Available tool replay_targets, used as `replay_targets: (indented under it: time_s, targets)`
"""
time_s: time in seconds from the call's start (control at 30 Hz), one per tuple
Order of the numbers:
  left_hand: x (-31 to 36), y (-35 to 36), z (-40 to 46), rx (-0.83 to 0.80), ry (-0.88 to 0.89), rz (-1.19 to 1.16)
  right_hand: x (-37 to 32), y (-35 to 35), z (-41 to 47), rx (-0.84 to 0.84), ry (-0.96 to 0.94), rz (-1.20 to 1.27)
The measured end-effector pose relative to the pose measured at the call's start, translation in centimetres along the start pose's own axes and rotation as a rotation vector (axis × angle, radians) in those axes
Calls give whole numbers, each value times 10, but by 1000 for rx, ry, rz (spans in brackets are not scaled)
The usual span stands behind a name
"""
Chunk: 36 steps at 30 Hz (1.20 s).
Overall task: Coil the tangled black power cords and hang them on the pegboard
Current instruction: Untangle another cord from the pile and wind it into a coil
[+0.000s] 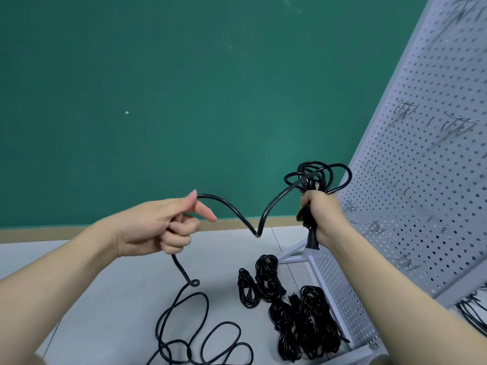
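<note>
Both hands (168, 227) gripping glossy black cord (237, 214), V-shaped sag, perforated pegboard (421, 180) nr.

My right hand (320, 214) grips a half-coiled black cord (313, 177), its slack sagging to my left hand (158, 227). Coiled cords (303, 317) lie below the white pegboard (427, 180).

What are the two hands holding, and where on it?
Both hold one black power cord. The right hand grips its gathered loops near the plug end. The left hand grips the loose run trailing to the floor.
</note>
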<state>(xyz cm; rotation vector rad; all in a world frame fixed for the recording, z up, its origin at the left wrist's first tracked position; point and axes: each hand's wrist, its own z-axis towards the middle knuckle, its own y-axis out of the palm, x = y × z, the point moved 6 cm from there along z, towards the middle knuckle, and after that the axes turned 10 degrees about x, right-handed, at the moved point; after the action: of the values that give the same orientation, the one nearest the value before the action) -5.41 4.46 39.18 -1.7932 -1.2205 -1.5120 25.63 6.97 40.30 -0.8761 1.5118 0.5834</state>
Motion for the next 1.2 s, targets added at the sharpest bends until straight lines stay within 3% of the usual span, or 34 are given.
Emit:
replay_targets:
  time_s: [0.1, 0.17, 0.23, 0.33, 0.37, 0.53, 0.63, 0.73, 0.8, 0.93, 1.07, 1.2]
  targets:
    - [-9, -4, 16, 277, 92, 351, -2, 6, -7, -8, -43, -70]
    - [-16, -4, 21, 402, 222, 793, -4, 13, -14, -35, -64, -86]
    - [-31, 14, 25, 274, 254, 972, -6, 21, -21, -72, -93, -88]
    - [-49, 72, 22, -49, 189, 666, -10, 32, -31, -109, -142, -76]
    - [-51, 89, 21, -65, 207, 569, -12, 34, -34, -117, -154, -69]
    - [-40, 104, 22, 36, 251, 161, -17, 29, -33, -80, -153, -63]
    - [1, 56, 20, 317, 396, 168, -23, 16, -24, -104, -252, -271]
    - [34, 17, 15, 522, 543, 316, -10, 24, -38, -381, -345, -592]
    - [35, 5, 17, 584, 544, 257, 3, 37, -60, -583, -360, -701]
    - [18, 5, 35, 635, 401, 61, -5, 58, -108, -771, -382, -477]
    - [-11, 15, 52, 581, 211, -95, -12, 65, -122, -661, -393, -294]
    - [-15, 29, 54, 581, 268, -269, -16, 64, -121, -526, -418, -203]
